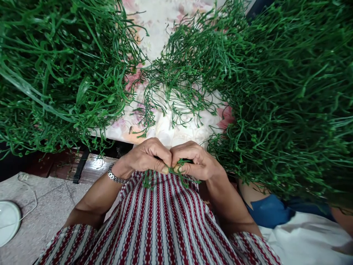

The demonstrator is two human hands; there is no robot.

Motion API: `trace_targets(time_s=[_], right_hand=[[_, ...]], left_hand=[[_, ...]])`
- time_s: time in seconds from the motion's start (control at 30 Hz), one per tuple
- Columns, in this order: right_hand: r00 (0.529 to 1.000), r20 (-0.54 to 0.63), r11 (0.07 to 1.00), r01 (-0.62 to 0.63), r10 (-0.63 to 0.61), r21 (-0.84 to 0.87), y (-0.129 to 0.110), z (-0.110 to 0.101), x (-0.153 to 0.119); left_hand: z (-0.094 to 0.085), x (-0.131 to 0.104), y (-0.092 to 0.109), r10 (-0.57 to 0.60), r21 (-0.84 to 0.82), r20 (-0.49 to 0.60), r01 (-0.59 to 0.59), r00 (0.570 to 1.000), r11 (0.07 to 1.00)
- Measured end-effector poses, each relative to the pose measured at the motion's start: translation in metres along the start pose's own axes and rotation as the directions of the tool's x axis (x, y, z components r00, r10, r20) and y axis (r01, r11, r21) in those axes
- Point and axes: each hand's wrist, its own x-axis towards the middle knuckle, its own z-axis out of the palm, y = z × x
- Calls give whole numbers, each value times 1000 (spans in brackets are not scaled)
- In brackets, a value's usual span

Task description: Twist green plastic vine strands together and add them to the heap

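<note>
Large green heap (292, 92): thin, tangled stems with small tips; covers the right side of the floral cloth (176, 129) and hangs past its near edge. Second green heap (60, 66), of similar make, covers the left side of the cloth and also overhangs. Striped garment (165, 221), red, white and dark, lies at the near side of the cloth. Speckled floor (46, 209) shows below and to the left of the cloth. Loose stems (193, 66) spread across the middle of the cloth, joining the right heap. White fabric (306, 235) and blue fabric (270, 211) lie to the near right of the cloth.

Hands: both at the near edge of the cloth, fingers touching. Left hand (150, 156): narrow grip, thumb and fingertips pinched on green sprigs (183, 176). Right hand (194, 160): equally narrow pinch on the same sprigs, thumb facing the left thumb. Sprigs sit just off the near edge of the cloth, over the garment, ends dangling below both hands.

Minor items: round white object (9, 223), partly in view, well left of the cloth; black strap (82, 165) below its left near edge; metal-banded watch (116, 176) on left wrist, near the same edge; small brown fragment (130, 130) on the cloth, identity cannot be told
</note>
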Motion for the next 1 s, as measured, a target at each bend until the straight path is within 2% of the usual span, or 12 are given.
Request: trace_targets(time_s=[0.2, 0.33, 0.43, 0.53, 0.63, 0.73, 0.77, 0.8, 0.83, 0.9, 0.93, 1.0], right_hand=[[1000, 0, 999, 14, -14, 49, 3, 3, 3], [999, -28, 990, 50, -47, 130, 7, 5, -3], [975, -215, 985, 93, -60, 144, 6, 1, -8], [883, -469, 995, 69, -31, 65, 0, -5, -8], [699, -715, 999, -27, -10, -41, -8, -6, -4], [252, -935, 965, -18, -250, -263, -18, -2, -3], [174, -918, 927, -58, -357, -372, -20, 1, -4], [190, -869, 868, -120, -456, -482, -22, 4, -5], [297, -798, 789, -185, -524, -586, -22, 7, -6], [613, -614, 627, -235, -498, -743, -17, 12, -4], [725, -534, 592, -217, -434, -776, -13, 13, -2], [811, -459, 608, -167, -363, -776, -1, 14, 3]], left_hand=[[-3, 1, -12, -19, -23, 71, 20, 997, 1000], [-4, 0, -18, 31, -231, 11, -28, 999, 972], [-5, -2, -10, 26, -315, -178, -82, 984, 946], [-5, -3, 5, -3, -122, -363, -45, 932, 992], [-3, 0, 15, 13, 21, -482, -3, 876, 1000], [-1, 4, 15, 18, 63, -604, 26, 797, 998], [0, 5, 14, 14, 71, -634, 40, 773, 997], [1, 6, 13, 13, 78, -653, 50, 757, 996], [2, 7, 12, 12, 83, -658, 58, 753, 995], [5, 9, 9, 14, 84, -639, 52, 769, 995], [6, 9, 8, 19, 81, -622, 40, 783, 996], [8, 10, 6, 28, 62, -599, 12, 800, 998]])
